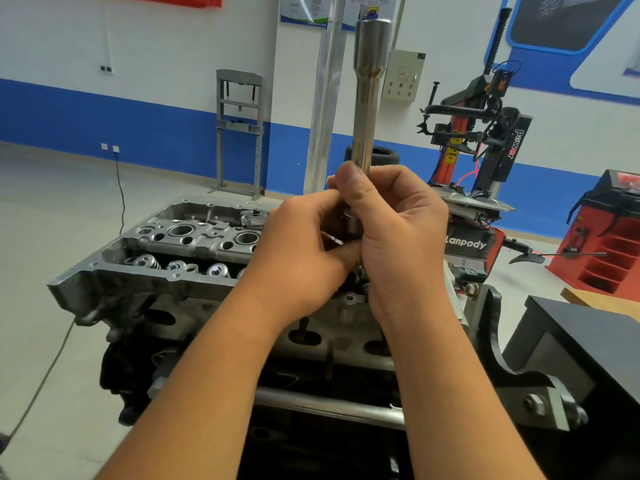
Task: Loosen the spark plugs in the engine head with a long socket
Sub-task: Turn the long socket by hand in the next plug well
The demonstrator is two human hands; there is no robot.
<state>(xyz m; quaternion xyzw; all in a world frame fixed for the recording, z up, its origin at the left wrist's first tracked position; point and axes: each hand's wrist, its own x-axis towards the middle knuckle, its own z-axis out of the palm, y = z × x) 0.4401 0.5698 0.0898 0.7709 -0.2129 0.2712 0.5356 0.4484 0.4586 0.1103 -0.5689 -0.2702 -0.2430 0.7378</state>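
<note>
A long chrome socket [367, 98] stands upright in front of me, wide end up, well above the engine head [166, 251]. My right hand [398, 237] grips its lower shaft, thumb pressed against the tube. My left hand [304, 251] curls round the bottom end, where a small dark metal part shows between the fingers. The aluminium engine head sits below and to the left, with open spark plug wells [181, 231] and valve springs [147, 262] showing. My hands hide the head's right side.
A ratchet-like tool [254, 216] lies on the head's far edge. The engine stand's steel bar [325, 407] and bracket [540, 393] are below. A black box [588, 341] stands at right, a tyre changer [478, 161] and red machine [609, 237] behind, a cable [41, 379] on the floor.
</note>
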